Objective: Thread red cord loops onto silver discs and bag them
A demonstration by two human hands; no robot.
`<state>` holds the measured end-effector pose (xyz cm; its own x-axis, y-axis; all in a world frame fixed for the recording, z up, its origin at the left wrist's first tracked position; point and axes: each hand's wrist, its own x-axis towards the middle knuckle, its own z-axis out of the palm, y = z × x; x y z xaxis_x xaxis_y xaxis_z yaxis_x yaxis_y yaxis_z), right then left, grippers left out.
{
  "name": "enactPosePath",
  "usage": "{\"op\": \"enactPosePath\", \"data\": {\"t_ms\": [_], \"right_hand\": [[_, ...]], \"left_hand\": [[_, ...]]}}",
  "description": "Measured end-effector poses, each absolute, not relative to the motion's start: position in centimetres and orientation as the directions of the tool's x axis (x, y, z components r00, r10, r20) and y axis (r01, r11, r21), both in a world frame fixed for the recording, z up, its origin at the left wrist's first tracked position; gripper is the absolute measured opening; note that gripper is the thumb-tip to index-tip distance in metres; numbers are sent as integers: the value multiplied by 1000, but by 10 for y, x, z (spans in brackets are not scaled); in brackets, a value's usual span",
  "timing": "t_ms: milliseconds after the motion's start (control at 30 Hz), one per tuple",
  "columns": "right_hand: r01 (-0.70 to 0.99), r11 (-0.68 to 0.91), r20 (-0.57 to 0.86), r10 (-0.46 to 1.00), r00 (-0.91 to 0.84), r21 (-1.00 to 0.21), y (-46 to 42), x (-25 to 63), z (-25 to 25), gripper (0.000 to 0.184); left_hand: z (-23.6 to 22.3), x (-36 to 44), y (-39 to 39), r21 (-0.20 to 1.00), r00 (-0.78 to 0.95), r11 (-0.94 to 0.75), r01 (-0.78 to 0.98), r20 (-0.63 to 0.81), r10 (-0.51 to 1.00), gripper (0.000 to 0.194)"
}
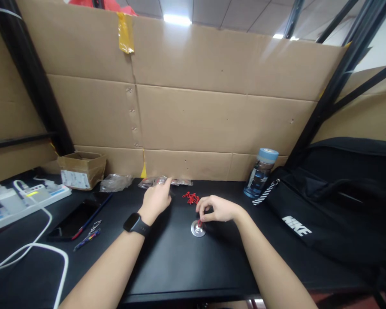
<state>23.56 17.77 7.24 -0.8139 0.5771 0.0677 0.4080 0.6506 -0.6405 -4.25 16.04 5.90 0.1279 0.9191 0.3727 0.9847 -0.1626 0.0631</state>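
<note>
My left hand [157, 198], with a black smartwatch on the wrist, reaches over the black table toward clear plastic bags [164, 181] at the back; its fingers are stretched out and a fingertip touches a bag. My right hand [216, 209] is pinched just above a small round silver disc [198, 228] and seems to hold a small red piece at the disc. A little heap of red string or clips [191, 198] lies between the two hands.
A blue-capped water bottle [260, 173] stands at the back right beside a black Nike bag [312, 214]. On the left lie a phone [73, 221], a pen [87, 238], a white power strip [25, 199] with cables and a small cardboard box [82, 170]. A cardboard wall backs the table.
</note>
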Motion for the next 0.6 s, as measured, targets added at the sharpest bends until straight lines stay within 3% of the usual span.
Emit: {"op": "enactPosePath", "data": {"t_ms": [133, 200, 267, 400, 600], "right_hand": [[625, 562, 88, 778, -623, -542, 186, 265, 76, 41], [731, 475, -8, 836, -548, -489, 189, 281, 76, 59], [806, 396, -138, 857, -496, -439, 192, 290, 74, 69], [868, 338, -237, 868, -437, -364, 194, 287, 67, 71], [865, 345, -215, 873, -438, -364, 194, 278, 65, 59]], "left_hand": [[53, -36, 153, 65, 43, -70, 995, 350, 936, 81], [51, -30, 148, 59, 5, -32, 998, 415, 910, 85], [50, -22, 144, 42, 70, -104, 994, 494, 866, 78], [46, 1, 141, -29, 273, -316, 948, 580, 767, 50], [29, 27, 153, -74, 524, -570, 818, 502, 688, 31]]}}
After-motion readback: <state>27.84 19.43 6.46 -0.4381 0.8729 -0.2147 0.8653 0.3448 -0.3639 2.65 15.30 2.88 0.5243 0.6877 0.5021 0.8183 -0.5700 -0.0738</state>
